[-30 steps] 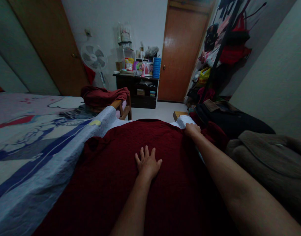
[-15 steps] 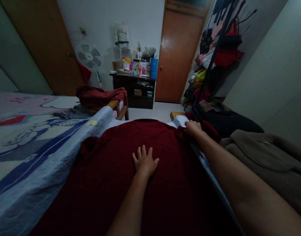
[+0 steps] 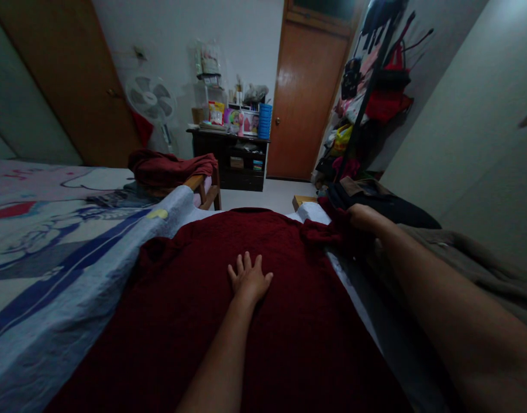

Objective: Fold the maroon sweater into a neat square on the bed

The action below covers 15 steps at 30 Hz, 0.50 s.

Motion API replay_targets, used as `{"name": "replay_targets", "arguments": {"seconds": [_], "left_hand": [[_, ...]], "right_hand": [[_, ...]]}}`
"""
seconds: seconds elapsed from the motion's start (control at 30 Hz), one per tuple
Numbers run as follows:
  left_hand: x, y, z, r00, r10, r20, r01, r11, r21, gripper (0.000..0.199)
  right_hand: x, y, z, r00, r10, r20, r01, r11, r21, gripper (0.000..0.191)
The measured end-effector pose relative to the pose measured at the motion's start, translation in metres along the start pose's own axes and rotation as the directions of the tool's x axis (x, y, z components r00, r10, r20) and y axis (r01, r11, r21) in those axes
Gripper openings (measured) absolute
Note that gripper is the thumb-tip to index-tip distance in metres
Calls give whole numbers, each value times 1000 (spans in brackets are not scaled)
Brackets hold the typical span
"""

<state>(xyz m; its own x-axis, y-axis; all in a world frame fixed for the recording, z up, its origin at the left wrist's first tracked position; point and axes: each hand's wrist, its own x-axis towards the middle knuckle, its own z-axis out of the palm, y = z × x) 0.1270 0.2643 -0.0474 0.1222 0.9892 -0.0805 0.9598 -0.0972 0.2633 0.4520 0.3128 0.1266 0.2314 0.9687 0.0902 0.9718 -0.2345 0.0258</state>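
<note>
A dark red long-sleeved top lies spread over a surface covered with light blue-grey cloth, its neckline at the far end. My left hand rests flat on the middle of the top, fingers spread. To the right, my right hand is closed around the sleeve, which it holds out past the edge of the cloth. The fingertips of that hand are partly hidden by the fabric. On the left side the top's other sleeve lies bunched.
At the left is a bed with a patterned sheet. Reddish clothing hangs over a wooden frame beyond it. Dark and grey-brown garments are piled on the right. Farther back stand a fan, a dark cabinet and a wooden door.
My right hand has moved right, drawing the red sleeve outward from the shoulder. My left hand stays flat on the top. The view has shifted slightly.
</note>
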Motion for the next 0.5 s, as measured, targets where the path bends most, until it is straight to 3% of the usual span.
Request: {"name": "replay_targets", "arguments": {"seconds": [0.1, 0.3, 0.37, 0.4, 0.43, 0.5], "left_hand": [[0, 0, 1, 1000, 1, -12, -1, 1000, 6, 68], [1, 0, 1, 1000, -1, -8, 1, 1000, 11, 68], [0, 0, 1, 1000, -1, -5, 2, 1000, 9, 68], [0, 0, 1, 1000, -1, -6, 1, 1000, 8, 68], [1, 0, 1, 1000, 0, -8, 0, 1000, 7, 68], [1, 0, 1, 1000, -2, -12, 2, 1000, 7, 68]], "right_hand": [[-12, -11, -10, 997, -59, -54, 61, 998, 31, 38], [-33, -45, -31, 964, -111, -240, 180, 940, 289, 46], [-40, -53, -40, 985, -130, -114, 166, 898, 407, 47], [-43, -55, -45, 987, -160, 18, 135, 879, 457, 46], [-46, -57, -48, 964, -204, 172, 99, 871, 482, 43], [-51, -59, -51, 847, -254, 466, 36, 903, 427, 33]]}}
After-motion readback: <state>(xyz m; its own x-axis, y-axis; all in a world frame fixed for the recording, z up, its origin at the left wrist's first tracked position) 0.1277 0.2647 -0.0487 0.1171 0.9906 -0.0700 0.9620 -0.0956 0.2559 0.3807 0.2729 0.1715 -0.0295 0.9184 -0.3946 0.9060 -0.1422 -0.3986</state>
